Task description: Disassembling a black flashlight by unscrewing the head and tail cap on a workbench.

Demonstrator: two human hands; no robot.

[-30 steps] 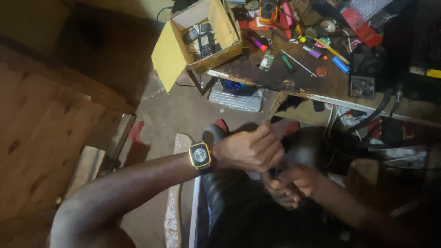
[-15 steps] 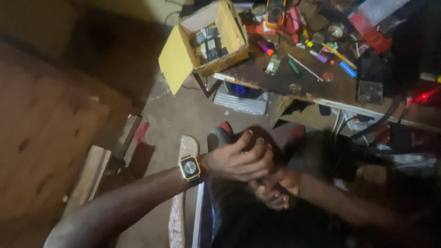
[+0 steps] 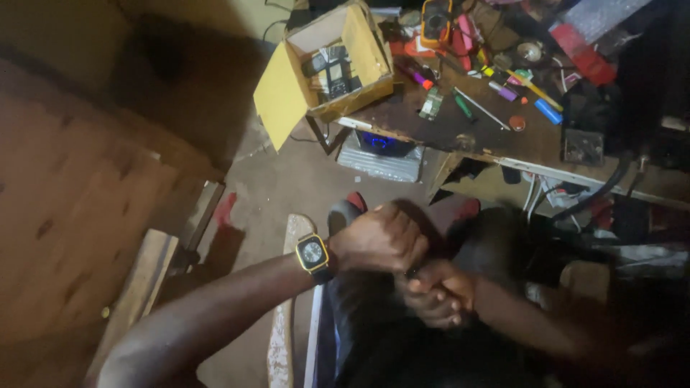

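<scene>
A dim workshop, seen from above: bare dirt floor (image 3: 287, 179), wooden planks (image 3: 144, 287) lying at the left, and a cluttered bench (image 3: 460, 133) across the top. On the bench sit an open yellow box (image 3: 323, 72) with small dark devices inside, a meter (image 3: 436, 18), pens and screwdrivers (image 3: 481, 108), a blue lighter (image 3: 548, 111). A grey unit (image 3: 381, 154) with a blue glow stands under the bench edge.

Low in the frame the two hands meet over the person's dark lap. The left hand (image 3: 377, 241), a yellow-rimmed watch (image 3: 313, 253) on its wrist, is curled into a loose fist, knuckles up, fingers pressed together and bent under. The right hand (image 3: 438, 291) sits just below and to the right, touching it, fingers also curled tight. Whatever they grip lies between the two hands — it is hidden in shadow, so its shape and long axis cannot be told. A small dark edge shows at the seam where the hands join; nothing more. The left hand lies on top, nearer the camera; the right comes in from beneath.
</scene>
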